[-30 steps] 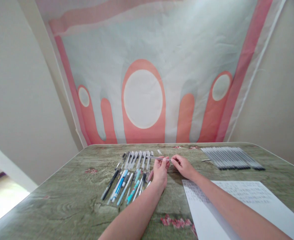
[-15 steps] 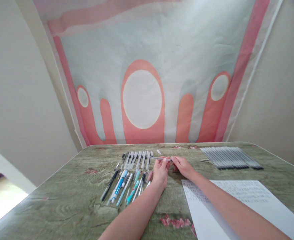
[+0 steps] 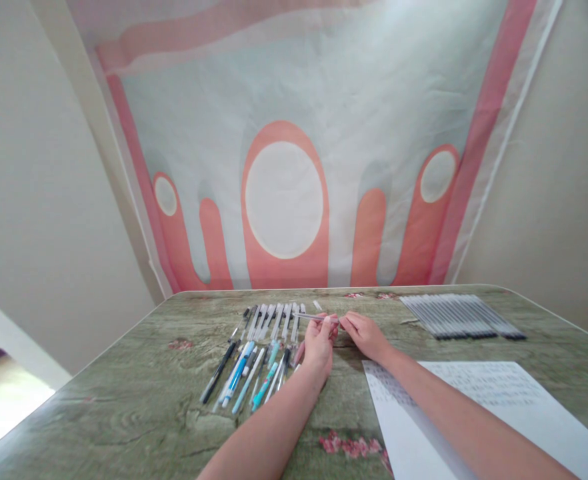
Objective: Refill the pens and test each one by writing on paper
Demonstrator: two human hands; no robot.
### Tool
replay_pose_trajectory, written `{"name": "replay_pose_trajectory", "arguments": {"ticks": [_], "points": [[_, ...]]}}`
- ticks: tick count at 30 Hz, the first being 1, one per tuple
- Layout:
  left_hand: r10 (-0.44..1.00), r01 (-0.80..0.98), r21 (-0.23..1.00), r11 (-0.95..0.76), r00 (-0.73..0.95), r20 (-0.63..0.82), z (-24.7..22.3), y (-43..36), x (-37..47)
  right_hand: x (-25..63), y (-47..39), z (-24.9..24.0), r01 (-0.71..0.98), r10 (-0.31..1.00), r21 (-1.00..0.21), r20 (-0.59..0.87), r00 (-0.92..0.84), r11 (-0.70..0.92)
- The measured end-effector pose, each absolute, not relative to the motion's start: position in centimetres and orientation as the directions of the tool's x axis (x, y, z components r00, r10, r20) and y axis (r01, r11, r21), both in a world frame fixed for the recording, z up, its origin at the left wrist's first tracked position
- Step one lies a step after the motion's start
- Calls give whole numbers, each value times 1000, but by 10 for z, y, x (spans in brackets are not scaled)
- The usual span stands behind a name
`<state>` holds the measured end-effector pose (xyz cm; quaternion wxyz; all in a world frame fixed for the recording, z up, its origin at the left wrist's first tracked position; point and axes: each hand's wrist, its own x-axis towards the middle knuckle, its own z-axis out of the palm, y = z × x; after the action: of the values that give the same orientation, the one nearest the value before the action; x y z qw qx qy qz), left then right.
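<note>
Near the middle of the table, my left hand [image 3: 320, 343] is closed around a thin pen [image 3: 307, 317], whose narrow end points left over the row of clear pens. Fingers of my right hand [image 3: 367, 333] are pinched at the pen's other end, close against my left fingertips. To the left lies a row of clear-barrelled pens [image 3: 277, 321]. In front of it are several coloured pens, among them a blue and white pen [image 3: 238, 375], a teal pen [image 3: 265, 387] and a black pen [image 3: 218, 373]. A small white piece [image 3: 317, 305] lies behind my left hand.
Several thin refills [image 3: 454, 316] with dark ends lie side by side at the back right of the wood-patterned table [image 3: 139, 387]. A sheet of paper with writing [image 3: 519, 420] lies partly under my right forearm. A patterned cloth [image 3: 344, 100] hangs behind the table.
My right fingers have moved slightly left, closer to my left fingertips. The pen stays between my hands, at nearly the same place.
</note>
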<state>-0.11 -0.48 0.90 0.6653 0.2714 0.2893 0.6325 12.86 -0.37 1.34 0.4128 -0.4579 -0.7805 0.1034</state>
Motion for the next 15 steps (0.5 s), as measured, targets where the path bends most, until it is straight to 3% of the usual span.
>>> {"name": "replay_pose_trajectory", "arguments": {"ticks": [9, 15], "points": [[999, -698, 716, 32, 10, -35, 10, -2, -1, 128, -4, 16, 594, 772, -547, 598, -216, 590], [1000, -679, 734, 29, 15, -25, 6, -1, -1, 130, -1, 10, 652, 813, -539, 541, -217, 533]]}}
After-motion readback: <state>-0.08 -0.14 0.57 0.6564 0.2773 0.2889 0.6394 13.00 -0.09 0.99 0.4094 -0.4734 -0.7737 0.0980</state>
